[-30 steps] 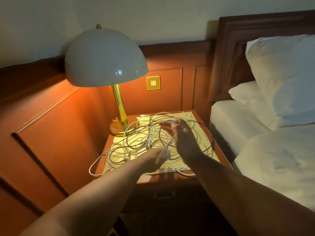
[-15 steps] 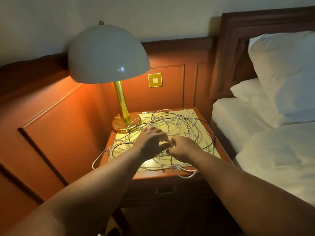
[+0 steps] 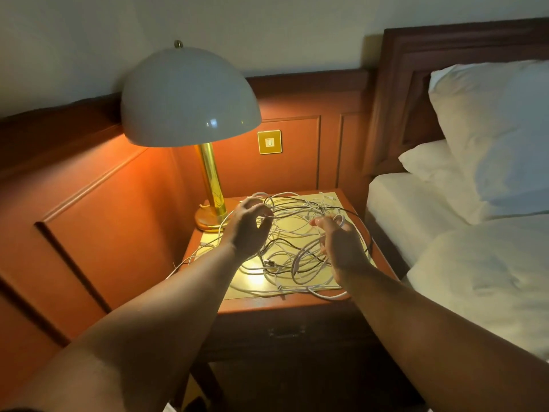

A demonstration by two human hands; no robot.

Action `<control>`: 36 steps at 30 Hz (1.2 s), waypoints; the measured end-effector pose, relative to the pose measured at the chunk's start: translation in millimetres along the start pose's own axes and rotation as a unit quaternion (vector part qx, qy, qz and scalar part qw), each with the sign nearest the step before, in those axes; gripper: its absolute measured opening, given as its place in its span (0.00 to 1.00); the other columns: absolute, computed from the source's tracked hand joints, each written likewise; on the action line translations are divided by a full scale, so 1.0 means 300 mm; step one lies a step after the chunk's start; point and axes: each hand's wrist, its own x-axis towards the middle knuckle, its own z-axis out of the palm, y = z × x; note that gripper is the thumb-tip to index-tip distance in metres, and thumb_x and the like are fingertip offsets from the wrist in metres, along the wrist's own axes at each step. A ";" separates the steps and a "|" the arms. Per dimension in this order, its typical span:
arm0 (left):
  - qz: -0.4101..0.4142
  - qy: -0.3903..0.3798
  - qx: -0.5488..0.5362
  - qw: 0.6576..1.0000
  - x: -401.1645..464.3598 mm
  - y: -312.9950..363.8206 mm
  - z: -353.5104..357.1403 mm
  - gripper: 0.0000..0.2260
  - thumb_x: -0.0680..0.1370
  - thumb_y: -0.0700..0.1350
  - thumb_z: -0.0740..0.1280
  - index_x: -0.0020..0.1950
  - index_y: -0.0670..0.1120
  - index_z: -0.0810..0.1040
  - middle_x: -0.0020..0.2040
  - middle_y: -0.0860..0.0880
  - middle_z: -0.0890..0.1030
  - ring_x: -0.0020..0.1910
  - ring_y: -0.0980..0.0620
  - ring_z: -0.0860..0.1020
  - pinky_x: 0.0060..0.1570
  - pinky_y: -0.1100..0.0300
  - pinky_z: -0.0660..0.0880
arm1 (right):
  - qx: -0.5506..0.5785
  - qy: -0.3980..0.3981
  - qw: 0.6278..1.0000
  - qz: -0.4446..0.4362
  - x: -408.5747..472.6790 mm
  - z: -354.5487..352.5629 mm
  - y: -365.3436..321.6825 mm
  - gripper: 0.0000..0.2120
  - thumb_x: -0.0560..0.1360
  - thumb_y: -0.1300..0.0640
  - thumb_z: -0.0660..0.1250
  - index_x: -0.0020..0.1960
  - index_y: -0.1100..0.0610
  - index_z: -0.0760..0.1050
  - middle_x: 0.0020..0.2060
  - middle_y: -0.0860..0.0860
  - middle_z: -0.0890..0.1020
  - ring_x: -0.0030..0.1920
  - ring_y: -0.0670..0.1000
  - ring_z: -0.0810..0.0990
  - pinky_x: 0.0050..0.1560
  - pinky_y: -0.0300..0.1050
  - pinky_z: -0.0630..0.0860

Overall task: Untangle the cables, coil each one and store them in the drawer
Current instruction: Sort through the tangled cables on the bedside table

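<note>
A lamplit bedside corner is shown, with wood panelling behind and a nightstand [image 3: 297, 304] whose top is covered by a pale mat.

At the centre of that top, strands are pinched by both hands. A white strand is held between thumb and curled fingers of the left hand [image 3: 248, 226], up near the lamp base. A white loop is hooked over the curled fingers of the right hand [image 3: 341, 242]; exactly which strand is gripped cannot be told. Half a second earlier the two hands were pressed close together low over the middle of the pile; now they are raised and drawn well apart, so that a section of cable is being stretched between them.

Around the hands, the cables [image 3: 297, 257], white ones and at least one dark one, are spread in a loose tangle over the mat, with a loop hanging past the front edge and another trailing off the left side. Nothing is coiled yet. The drawer [image 3: 286, 333] below is seen closed, its handle in shadow.

The parting of the hands is judged an early untangling pull; snagging on crossed loops is a likely risk. Beyond stand the lamp [image 3: 190, 96] and the bed [image 3: 475, 263].
</note>
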 end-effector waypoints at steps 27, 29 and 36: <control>-0.182 -0.246 -0.029 0.952 -0.058 -0.046 -0.016 0.26 0.76 0.36 0.70 0.73 0.51 0.71 0.68 0.47 0.74 0.66 0.46 0.73 0.62 0.51 0.76 | 0.186 0.019 0.974 0.128 0.074 0.025 0.017 0.18 0.85 0.47 0.50 0.44 0.56 0.69 0.32 0.51 0.69 0.35 0.51 0.72 0.44 0.52 0.78; -0.183 -0.247 0.003 0.951 -0.083 -0.074 0.017 0.26 0.76 0.43 0.73 0.73 0.52 0.70 0.68 0.47 0.75 0.64 0.47 0.74 0.62 0.52 0.75 | 0.229 0.017 0.963 0.143 0.078 0.021 0.016 0.17 0.85 0.47 0.50 0.45 0.56 0.68 0.32 0.51 0.67 0.31 0.49 0.67 0.40 0.51 0.79; -0.174 -0.211 0.050 0.961 -0.078 -0.097 0.087 0.14 0.79 0.51 0.69 0.64 0.54 0.77 0.62 0.48 0.75 0.58 0.46 0.76 0.50 0.55 0.74 | 0.093 -0.029 0.967 0.237 0.086 0.045 0.042 0.15 0.85 0.52 0.53 0.58 0.60 0.73 0.50 0.58 0.81 0.26 0.47 0.63 0.25 0.39 0.64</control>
